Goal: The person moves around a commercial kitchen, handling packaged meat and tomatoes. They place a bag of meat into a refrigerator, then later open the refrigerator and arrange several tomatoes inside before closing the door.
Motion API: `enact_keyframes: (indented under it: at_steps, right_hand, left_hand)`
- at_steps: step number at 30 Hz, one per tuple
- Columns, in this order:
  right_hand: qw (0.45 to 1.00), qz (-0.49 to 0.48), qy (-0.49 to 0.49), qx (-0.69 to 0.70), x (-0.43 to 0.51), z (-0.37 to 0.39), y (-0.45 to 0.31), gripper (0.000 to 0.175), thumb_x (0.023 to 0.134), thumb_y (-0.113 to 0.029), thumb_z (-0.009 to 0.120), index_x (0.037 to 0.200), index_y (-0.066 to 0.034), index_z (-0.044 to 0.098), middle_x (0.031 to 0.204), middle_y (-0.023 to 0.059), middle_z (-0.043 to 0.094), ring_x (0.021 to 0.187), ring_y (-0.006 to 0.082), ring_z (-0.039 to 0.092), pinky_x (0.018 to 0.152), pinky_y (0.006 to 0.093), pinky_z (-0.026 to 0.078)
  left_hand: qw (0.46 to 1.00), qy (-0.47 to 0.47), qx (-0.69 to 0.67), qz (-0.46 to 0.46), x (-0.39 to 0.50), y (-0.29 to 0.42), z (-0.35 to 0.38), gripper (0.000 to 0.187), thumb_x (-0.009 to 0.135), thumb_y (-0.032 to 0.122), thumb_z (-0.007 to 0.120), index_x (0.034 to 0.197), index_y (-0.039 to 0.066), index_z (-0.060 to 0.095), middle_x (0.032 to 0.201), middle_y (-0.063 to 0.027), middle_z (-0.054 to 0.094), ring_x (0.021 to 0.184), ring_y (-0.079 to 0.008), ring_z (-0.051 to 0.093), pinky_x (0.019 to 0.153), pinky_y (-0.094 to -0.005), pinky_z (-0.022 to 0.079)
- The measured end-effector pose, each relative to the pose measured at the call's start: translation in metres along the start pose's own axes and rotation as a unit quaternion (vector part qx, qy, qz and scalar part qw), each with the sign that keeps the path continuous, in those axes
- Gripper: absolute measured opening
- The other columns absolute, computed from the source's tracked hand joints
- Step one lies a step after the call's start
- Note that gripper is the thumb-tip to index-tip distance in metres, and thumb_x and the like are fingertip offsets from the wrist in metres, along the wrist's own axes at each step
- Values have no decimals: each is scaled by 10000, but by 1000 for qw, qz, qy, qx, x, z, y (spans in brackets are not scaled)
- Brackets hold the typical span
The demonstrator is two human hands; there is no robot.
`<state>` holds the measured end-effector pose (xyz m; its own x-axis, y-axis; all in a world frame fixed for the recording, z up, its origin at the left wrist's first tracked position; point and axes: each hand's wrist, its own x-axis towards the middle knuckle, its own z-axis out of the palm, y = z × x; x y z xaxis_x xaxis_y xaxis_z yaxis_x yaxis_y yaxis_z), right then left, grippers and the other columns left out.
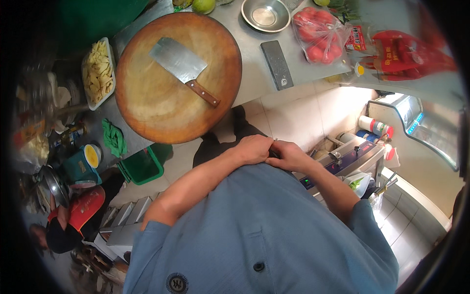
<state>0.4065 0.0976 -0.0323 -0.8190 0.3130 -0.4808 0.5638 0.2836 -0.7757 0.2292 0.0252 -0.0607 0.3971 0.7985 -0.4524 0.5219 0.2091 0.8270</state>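
Observation:
My left hand [255, 149] and my right hand [289, 155] meet in front of my waist, at the lower edge of my blue shirt [257, 217]. Their fingers are curled, and a bit of dark cloth shows between them; whether they grip it is hidden. Beyond them a round wooden chopping block [161, 114] stands on the metal counter [249, 73]. A cleaver [180, 60] lies flat on the block, its wooden handle [203, 93] angled towards me. To the right of the block rests a dark sharpening stone [277, 65].
Left of the block is a white tray of cut pale yellow food [98, 71], with a green cloth [113, 136] nearby. A metal bowl [266, 14] and bagged tomatoes [317, 33] sit at the back right. Below the counter stands a green bin [143, 165]. A person in a red apron [86, 207] works at left.

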Motion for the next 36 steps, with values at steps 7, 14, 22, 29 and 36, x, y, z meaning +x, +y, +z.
enact_keyframes:
  at_steps: [7, 14, 22, 29, 36]
  right_hand:
    - [985, 114, 8, -131, -27, 10, 14, 207, 727, -162, 591, 850, 1, 554, 759, 210, 609, 736, 390, 594, 680, 445, 479]
    - [971, 233, 6, -53, -67, 21, 15, 235, 658, -67, 614, 865, -7, 520, 697, 186, 578, 722, 390, 581, 654, 440, 474]
    - [985, 88, 125, -83, -36, 22, -4, 452, 610, 58, 608, 1045, -62, 575, 982, 120, 586, 903, 308, 584, 769, 375, 481]
    - [998, 0, 52, -37, -3, 8, -12, 381, 708, -7, 572, 1088, -32, 581, 1121, 135, 573, 1043, 292, 557, 891, 319, 448]
    - [997, -54, -53, 11, 17, -8, -18, 327, 734, -31, 564, 1058, -5, 591, 1081, 162, 595, 1013, 305, 575, 887, 333, 451]
  left_hand:
    - [999, -8, 25, 24, 3, 6, 9, 146, 778, 138, 520, 871, 47, 587, 846, -153, 639, 864, -347, 597, 712, -462, 457]
    - [997, -17, 56, 52, 1, 5, 8, 126, 750, 104, 538, 853, 73, 603, 835, -121, 635, 855, -330, 599, 706, -449, 463]
    - [986, 67, -9, -153, -65, -37, -22, 178, 719, 78, 521, 857, 58, 633, 903, -157, 641, 907, -336, 602, 760, -453, 473]
    - [959, 187, -55, -204, -120, -48, -8, 266, 709, 57, 510, 941, 28, 635, 905, -180, 639, 879, -355, 594, 782, -418, 471]
    - [942, 238, -170, -167, -117, -67, 10, 253, 702, 47, 517, 925, 0, 627, 856, -189, 637, 800, -323, 610, 723, -372, 477]
